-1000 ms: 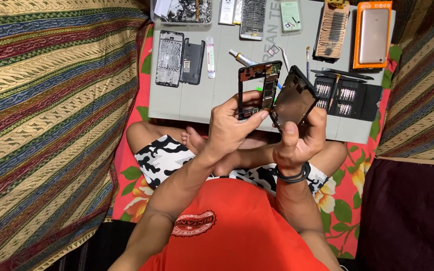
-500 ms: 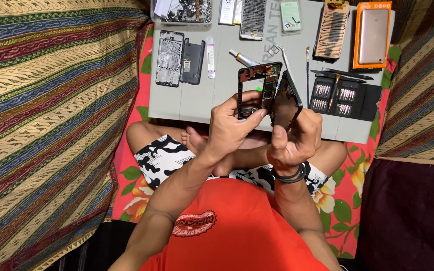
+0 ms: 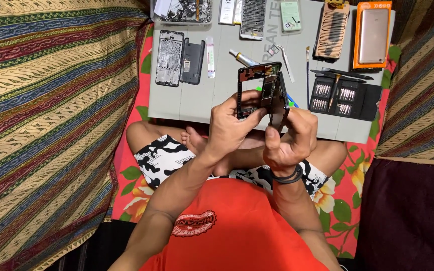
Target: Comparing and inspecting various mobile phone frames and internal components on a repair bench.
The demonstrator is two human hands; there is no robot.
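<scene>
- Centrally, the left hand (image 3: 229,128) grips an opened phone frame (image 3: 255,89) by its near end, fingers closed around the lower edge; the frame stands upright above the mat (image 3: 197,103), its circuit board showing.
- The right hand (image 3: 290,138) is clamped on a dark panel (image 3: 279,103), seen edge-on and touching the frame's right side; a black band sits on this wrist.
- The two hands are close together, almost touching, over the near edge of the mat.
- Right of the hands: an open black bit case (image 3: 345,98) with a screwdriver across it.
- Far right: an orange box (image 3: 372,34) holding a phone, with a ribbed tray (image 3: 331,30) beside it.
- Far left: a phone shell (image 3: 170,57) and a dark cover (image 3: 193,61) side by side, a white stick (image 3: 210,56) just to their right.
- Just beyond the frame: a small tube (image 3: 242,57) and tweezers (image 3: 286,65).
</scene>
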